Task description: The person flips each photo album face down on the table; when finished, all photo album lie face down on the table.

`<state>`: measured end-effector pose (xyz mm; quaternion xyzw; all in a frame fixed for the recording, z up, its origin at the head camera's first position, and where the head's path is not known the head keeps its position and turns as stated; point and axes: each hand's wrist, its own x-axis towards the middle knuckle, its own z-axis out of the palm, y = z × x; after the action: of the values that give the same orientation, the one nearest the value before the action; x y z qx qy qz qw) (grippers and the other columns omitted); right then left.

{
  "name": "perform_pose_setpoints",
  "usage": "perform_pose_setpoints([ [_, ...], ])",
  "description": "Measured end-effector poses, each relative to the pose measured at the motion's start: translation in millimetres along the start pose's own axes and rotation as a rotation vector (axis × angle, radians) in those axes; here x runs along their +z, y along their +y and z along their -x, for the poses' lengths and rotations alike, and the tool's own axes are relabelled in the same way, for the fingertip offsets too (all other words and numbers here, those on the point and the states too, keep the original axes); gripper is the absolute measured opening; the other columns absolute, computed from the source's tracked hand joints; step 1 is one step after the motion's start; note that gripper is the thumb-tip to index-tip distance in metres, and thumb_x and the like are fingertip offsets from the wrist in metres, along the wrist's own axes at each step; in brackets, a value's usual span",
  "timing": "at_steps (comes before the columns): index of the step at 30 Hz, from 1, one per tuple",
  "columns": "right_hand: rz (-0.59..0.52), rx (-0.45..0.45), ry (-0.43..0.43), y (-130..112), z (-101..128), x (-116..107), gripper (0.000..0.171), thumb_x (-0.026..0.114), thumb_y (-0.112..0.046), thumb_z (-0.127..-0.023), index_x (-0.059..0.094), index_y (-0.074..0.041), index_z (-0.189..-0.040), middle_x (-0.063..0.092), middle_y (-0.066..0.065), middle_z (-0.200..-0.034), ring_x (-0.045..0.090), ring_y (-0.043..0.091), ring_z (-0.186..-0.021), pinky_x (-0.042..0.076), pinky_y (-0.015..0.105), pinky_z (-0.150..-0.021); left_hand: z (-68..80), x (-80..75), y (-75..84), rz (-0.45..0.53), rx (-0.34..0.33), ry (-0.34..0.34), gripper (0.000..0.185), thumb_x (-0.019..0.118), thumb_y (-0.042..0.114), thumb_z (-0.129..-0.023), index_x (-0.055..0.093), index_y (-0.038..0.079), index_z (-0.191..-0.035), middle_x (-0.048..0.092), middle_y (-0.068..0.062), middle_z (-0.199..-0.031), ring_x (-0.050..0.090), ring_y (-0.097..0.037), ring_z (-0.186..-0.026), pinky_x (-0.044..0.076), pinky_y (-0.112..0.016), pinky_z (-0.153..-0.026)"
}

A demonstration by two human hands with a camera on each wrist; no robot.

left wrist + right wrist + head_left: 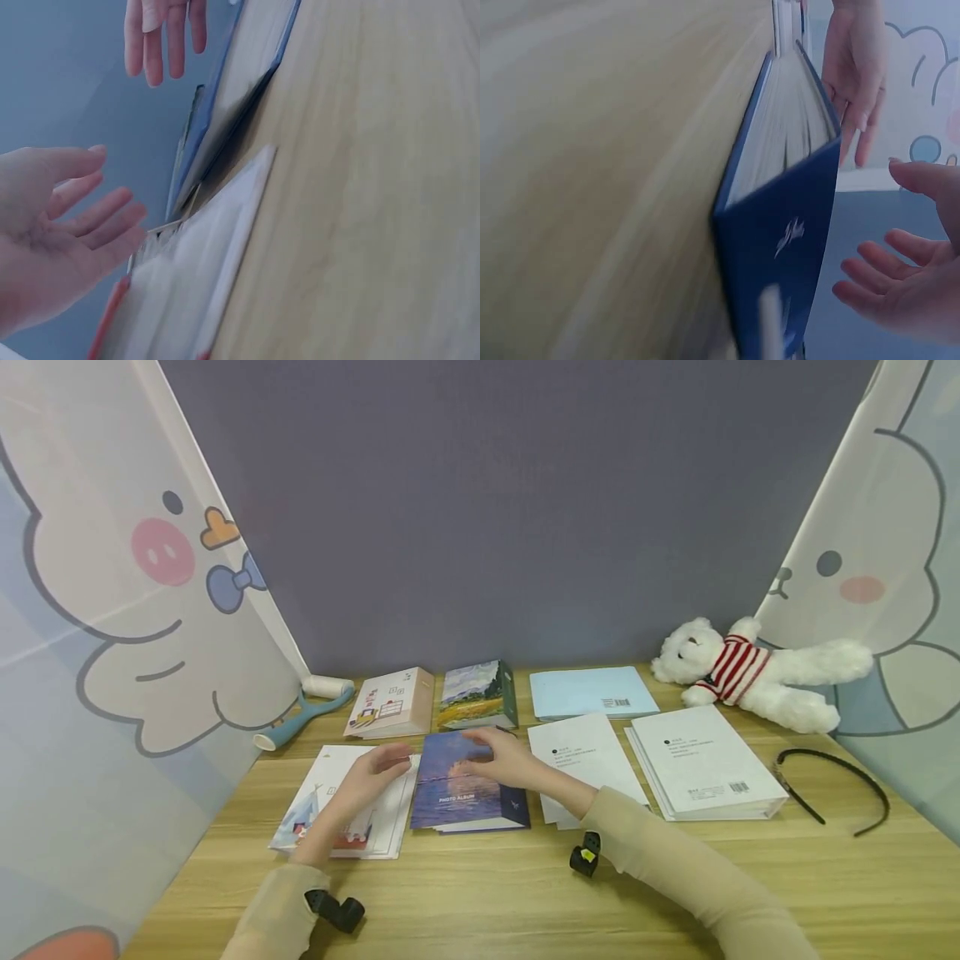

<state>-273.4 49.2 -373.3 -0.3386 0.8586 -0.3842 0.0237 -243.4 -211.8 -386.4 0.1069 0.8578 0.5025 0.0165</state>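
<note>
A blue photo album (pixel 453 789) with a painted water scene on its cover lies at the middle of the table, its dark blue spine (pixel 780 240) showing in the right wrist view. My right hand (pixel 506 762) hovers over its right part, fingers relaxed and holding nothing. Above the inner edge of a white album with a tent picture (pixel 322 793) is my left hand (pixel 369 779), thumb and fingers spread apart and nothing between them. In the left wrist view that hand (pixel 67 232) is beside the white album's pages (pixel 172 300).
Behind lie a pink album (pixel 390 703), a landscape-cover album (pixel 474 695) and a light blue one (pixel 588 692). White albums (pixel 708 760) lie to the right, near a black headband (pixel 840 756) and a teddy bear (pixel 738 668). A lint roller (pixel 303 714) leans at the left.
</note>
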Motion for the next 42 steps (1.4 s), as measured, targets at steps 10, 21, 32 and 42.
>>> perform_pose_setpoints([
  [10,-0.065,-0.006,-0.096,-29.9,-27.5,25.2,0.063,0.064,-0.037,-0.089,0.041,-0.012,-0.142,0.047,0.006,-0.142,0.045,0.022,-0.13,0.042,0.041,-0.104,9.7,-36.5,-14.4,-0.064,0.046,0.122,0.049,0.056,0.028,-0.095,0.047,0.004,-0.136,0.055,-0.019,-0.132,0.053,-0.035,-0.118,0.045,-0.044,-0.097],
  [21,-0.068,-0.068,-0.135,-55.2,-45.0,56.3,0.061,0.062,-0.038,-0.09,0.043,-0.011,-0.141,0.049,0.003,-0.14,0.047,0.02,-0.128,0.043,0.031,-0.103,21.6,-73.4,-36.1,-0.097,-0.051,0.209,0.055,0.054,0.033,-0.096,0.041,0.001,-0.139,0.047,-0.021,-0.139,0.043,-0.04,-0.127,0.035,-0.053,-0.104],
  [32,0.029,-0.08,-0.243,-62.9,-48.8,86.6,0.06,0.061,-0.038,-0.09,0.044,-0.011,-0.14,0.043,0.007,-0.143,0.043,0.02,-0.13,0.042,0.029,-0.103,40.7,-95.0,-53.8,-0.138,-0.227,0.071,0.084,0.053,0.038,-0.095,0.006,-0.006,-0.148,0.015,-0.034,-0.149,0.022,-0.053,-0.133,0.028,-0.06,-0.107],
  [42,-0.042,0.122,-0.3,-66.7,-50.7,97.8,0.063,0.063,-0.039,-0.088,0.045,-0.008,-0.14,0.029,0.014,-0.15,0.029,0.026,-0.139,0.036,0.037,-0.108,38.6,-96.2,-50.7,-0.208,-0.362,-0.035,0.076,0.038,0.045,-0.099,0.016,-0.012,-0.144,0.022,-0.037,-0.144,0.022,-0.051,-0.133,0.022,-0.061,-0.108],
])
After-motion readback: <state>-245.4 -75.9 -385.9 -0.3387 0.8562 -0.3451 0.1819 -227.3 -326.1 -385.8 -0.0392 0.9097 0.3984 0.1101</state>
